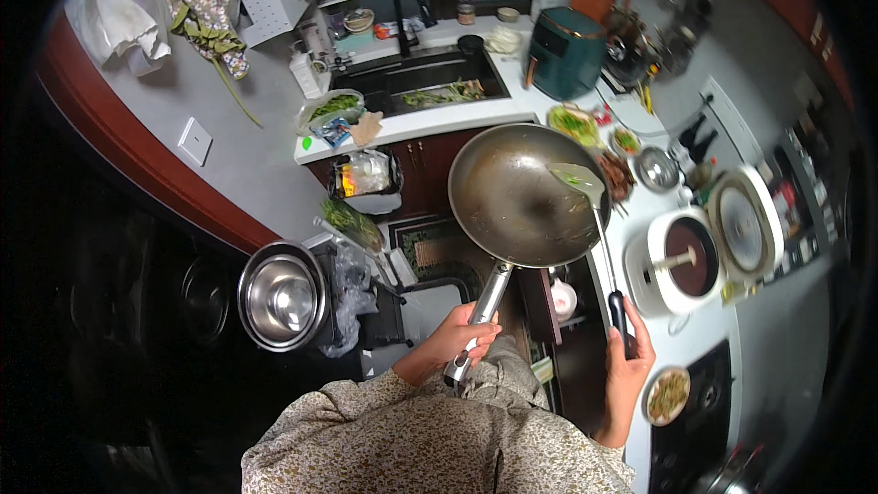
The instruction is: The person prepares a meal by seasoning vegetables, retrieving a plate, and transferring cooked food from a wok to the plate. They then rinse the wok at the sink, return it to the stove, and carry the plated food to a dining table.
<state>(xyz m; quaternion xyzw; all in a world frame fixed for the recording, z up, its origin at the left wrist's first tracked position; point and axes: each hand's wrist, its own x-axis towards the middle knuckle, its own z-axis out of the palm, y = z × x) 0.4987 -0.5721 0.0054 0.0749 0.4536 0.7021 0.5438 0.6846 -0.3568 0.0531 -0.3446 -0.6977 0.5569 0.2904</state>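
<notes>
My left hand [461,337] grips the steel handle of a wok [511,199], which I hold up in front of my body over the kitchen floor. Its dark inner surface carries only small food scraps and an oily sheen. In my right hand [630,350] is the black handle of a spatula [603,247]. The pale blade of the spatula lies over the right side of the wok, with a few green bits stuck to it.
Beyond the wok is a black sink [439,75] with vegetable scraps. A green air fryer [566,51] stands beside it. Along the right counter are an open rice cooker [675,264], a plate of food [667,396] and a black cooktop [693,412]. Steel bowls [282,298] sit at left.
</notes>
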